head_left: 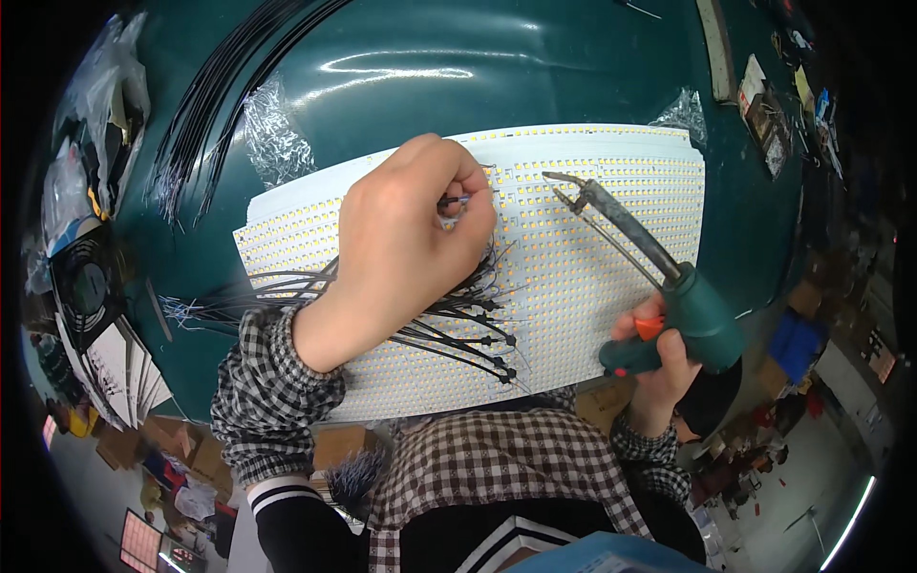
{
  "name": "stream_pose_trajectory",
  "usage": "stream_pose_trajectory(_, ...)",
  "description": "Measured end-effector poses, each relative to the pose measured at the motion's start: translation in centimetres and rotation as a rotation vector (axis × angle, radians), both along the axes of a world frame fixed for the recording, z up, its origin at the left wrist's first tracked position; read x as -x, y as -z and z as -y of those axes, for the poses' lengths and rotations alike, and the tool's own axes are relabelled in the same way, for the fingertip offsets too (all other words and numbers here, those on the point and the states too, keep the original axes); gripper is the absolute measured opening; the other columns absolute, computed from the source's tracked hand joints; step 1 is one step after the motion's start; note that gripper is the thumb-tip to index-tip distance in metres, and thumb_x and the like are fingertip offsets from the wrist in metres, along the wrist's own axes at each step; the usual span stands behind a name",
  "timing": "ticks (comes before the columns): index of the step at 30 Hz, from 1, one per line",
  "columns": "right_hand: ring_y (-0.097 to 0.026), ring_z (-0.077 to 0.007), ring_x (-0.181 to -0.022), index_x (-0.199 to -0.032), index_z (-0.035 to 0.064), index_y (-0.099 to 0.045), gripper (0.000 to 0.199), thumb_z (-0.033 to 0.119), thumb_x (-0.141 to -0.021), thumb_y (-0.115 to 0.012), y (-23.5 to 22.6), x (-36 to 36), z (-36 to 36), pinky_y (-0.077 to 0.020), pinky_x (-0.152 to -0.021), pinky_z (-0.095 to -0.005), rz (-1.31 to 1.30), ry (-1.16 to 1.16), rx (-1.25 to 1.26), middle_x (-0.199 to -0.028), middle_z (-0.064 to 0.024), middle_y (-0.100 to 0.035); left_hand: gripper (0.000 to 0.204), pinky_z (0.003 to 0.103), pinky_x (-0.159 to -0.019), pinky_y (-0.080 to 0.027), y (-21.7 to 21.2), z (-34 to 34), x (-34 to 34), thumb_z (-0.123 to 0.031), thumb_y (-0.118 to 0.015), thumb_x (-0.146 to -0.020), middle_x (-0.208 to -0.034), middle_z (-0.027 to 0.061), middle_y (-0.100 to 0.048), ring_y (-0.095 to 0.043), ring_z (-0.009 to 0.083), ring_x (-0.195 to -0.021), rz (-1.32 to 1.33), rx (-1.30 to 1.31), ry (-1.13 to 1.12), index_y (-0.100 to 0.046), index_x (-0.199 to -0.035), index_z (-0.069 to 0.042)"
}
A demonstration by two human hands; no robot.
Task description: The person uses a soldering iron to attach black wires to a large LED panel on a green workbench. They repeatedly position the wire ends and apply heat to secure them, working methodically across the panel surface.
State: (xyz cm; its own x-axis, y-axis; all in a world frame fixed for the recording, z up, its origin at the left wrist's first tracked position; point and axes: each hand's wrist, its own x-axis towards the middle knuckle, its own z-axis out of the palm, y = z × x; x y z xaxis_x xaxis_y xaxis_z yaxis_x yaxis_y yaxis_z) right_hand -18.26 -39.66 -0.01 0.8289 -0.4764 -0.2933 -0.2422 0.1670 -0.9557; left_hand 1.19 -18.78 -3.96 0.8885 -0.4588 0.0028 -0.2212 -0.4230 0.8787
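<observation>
My left hand (pixel 406 224) is closed in a pinch above a stack of white LED boards (pixel 611 248) dotted with rows of small yellow chips. A dark wire end (pixel 453 201) shows between its thumb and fingers; most of it is hidden by the hand. My right hand (pixel 659 368) grips a green soldering gun (pixel 702 315) with a red trigger. The gun's metal tip points up and left, over the boards' right half, apart from my left hand. Several black wires (pixel 435 334) run under my left wrist, with dark knotted parts near their right ends on the boards.
A long bundle of black wires (pixel 205 105) lies on the green tabletop (pixel 535 67) at the far left. Crumpled clear plastic (pixel 275 134) lies behind the boards. Plastic bags (pixel 105 86) and a black spool (pixel 88 282) sit at the left edge. Small boxes (pixel 764 119) stand at the far right.
</observation>
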Motion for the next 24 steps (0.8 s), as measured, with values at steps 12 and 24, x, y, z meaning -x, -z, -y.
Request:
stream_pose_trajectory(12, -0.066, -0.0252, -0.075, -0.109, -0.0089, -0.061, 0.039, 0.022, -0.085, -0.065, -1.9, -0.3, -2.1, -0.0580, -0.068, -0.0367, -0.128, -0.057, 0.188, -0.094, -0.0146, -0.064, 0.012, 0.026, -0.055, -0.045, 0.0, 0.1, 0.3, 0.005, -0.068, -0.074, -0.073, 0.0056, -0.057, -0.055, 0.0138, -0.061, 0.084, -0.003, 0.015, -0.059, -0.078, -0.002)
stream_pose_trajectory(24, -0.065, -0.0248, -0.078, -0.106, -0.0084, -0.061, 0.037, 0.021, -0.086, -0.070, -1.7, -1.0, -2.6, -0.0562, -0.071, -0.0363, -0.140, -0.081, 0.234, -0.090, -0.0133, -0.063, 0.012, 0.027, -0.056, -0.046, 0.0, 0.1, 0.2, 0.003, -0.068, -0.074, -0.073, 0.0059, -0.057, -0.055, 0.0155, -0.062, 0.069, -0.030, 0.015, -0.058, -0.079, -0.003)
